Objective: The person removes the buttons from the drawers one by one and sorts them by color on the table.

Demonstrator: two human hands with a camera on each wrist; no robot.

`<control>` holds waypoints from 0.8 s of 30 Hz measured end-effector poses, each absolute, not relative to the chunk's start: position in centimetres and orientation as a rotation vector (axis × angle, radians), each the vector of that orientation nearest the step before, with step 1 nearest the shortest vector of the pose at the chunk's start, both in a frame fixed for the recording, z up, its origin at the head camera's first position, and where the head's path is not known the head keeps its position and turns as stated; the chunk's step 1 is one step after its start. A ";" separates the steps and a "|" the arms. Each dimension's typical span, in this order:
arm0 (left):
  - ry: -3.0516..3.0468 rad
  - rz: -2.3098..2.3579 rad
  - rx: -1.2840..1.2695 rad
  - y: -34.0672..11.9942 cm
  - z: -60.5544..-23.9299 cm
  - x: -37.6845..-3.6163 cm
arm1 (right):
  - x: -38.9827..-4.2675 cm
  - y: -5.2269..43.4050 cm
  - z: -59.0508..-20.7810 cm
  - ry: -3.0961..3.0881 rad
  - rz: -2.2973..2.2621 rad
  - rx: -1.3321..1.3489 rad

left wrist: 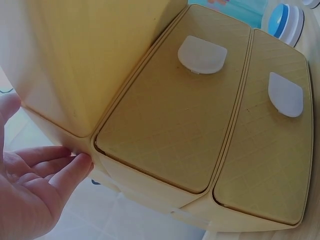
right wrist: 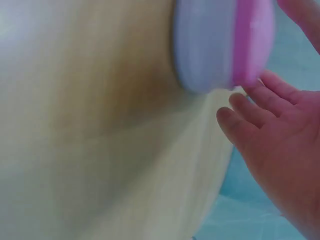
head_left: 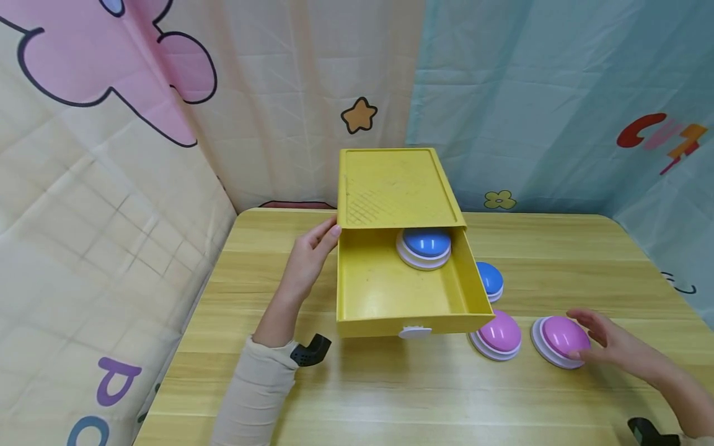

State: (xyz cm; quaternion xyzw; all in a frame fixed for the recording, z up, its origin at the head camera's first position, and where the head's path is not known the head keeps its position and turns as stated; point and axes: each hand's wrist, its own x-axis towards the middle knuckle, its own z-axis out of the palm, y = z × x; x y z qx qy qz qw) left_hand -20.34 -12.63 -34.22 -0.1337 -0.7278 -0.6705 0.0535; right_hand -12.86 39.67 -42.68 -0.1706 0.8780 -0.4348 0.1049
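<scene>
Left hand (head_left: 305,263) flat, fingers straight, pressing side of yellow drawer box (head_left: 390,186), holding nothing. Right hand (head_left: 608,341) spread loosely, fingertips touching pink dome button (head_left: 562,339) just left of palm; no grip.

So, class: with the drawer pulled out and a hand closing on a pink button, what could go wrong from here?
1. The open drawer juts far out of the yellow cabinet; only the left hand steadies the cabinet's side, so it might tip or slide.
2. The right hand touches the outer pink button with loose fingers; the smooth dome could slip.
3. The second pink button lies close by and could get knocked.
</scene>
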 end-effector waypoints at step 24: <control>-2.212 -2.046 -0.403 -12.6 -34.1 -20.3 | -15.2 21.4 -25.5 2.541 -1.565 -0.737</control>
